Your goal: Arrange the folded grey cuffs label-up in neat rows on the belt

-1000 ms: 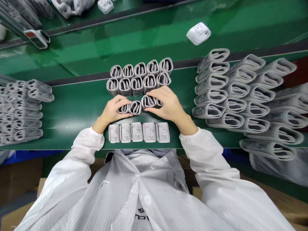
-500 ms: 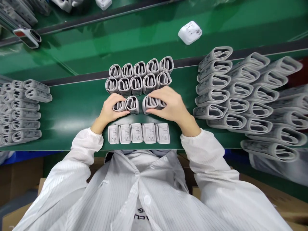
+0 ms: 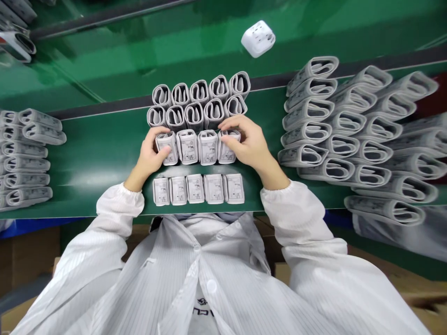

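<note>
Several folded paper booklets form a middle row on the green bench. My left hand (image 3: 152,151) grips the leftmost booklet (image 3: 169,151) of that row between thumb and fingers. At the other end, my right hand (image 3: 246,142) has its thumb and fingers around the rightmost booklet (image 3: 227,151). Between them stand two more booklets (image 3: 198,148), printed faces toward me. Nearer the edge lies a front row of folded booklets (image 3: 195,189). Behind my hands, two rows of rolled booklets (image 3: 194,115) show their looped ends.
Stacks of folded booklets stand at the right (image 3: 344,121) and at the left (image 3: 28,158). A white adapter with sockets (image 3: 258,39) lies on the green surface (image 3: 195,42) beyond the dark strip. The bench edge (image 3: 122,216) runs close to my body.
The booklets between my hands have turned from looped ends up to printed faces showing, and now form one row. The whole view has shifted slightly.
</note>
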`<move>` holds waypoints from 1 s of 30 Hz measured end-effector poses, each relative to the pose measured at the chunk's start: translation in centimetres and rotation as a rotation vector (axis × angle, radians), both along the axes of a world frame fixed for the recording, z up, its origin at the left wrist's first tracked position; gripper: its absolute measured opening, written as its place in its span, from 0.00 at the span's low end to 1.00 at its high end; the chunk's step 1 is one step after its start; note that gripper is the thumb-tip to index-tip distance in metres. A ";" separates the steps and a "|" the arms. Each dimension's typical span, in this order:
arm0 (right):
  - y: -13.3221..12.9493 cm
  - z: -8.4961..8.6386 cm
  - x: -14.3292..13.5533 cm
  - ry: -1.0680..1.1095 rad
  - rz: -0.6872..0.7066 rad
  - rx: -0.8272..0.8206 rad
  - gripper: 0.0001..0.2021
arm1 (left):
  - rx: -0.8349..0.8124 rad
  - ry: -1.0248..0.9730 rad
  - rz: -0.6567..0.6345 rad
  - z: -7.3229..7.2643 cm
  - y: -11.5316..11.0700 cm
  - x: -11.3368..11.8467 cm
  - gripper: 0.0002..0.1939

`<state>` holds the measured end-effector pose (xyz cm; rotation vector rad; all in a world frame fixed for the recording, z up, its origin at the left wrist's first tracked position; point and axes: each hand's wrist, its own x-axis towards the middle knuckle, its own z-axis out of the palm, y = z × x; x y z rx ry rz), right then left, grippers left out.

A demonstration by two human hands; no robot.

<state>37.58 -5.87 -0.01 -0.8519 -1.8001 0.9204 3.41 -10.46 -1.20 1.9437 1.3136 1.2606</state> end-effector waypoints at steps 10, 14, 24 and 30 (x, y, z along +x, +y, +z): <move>-0.8 -0.1 -1.4 0.158 -0.146 -0.207 0.30 | -0.100 -0.235 0.095 0.2 -0.2 1.7 0.30; -0.8 -0.2 -1.6 0.161 -0.140 -0.214 0.31 | -0.109 -0.238 0.099 0.2 -0.2 1.6 0.30; -0.7 -0.3 -1.7 0.129 -0.144 -0.182 0.32 | -0.151 -0.178 0.129 0.7 -0.2 1.7 0.34; -0.7 -0.2 -1.8 0.133 -0.132 -0.200 0.33 | -0.148 -0.172 0.127 0.4 -0.1 1.5 0.33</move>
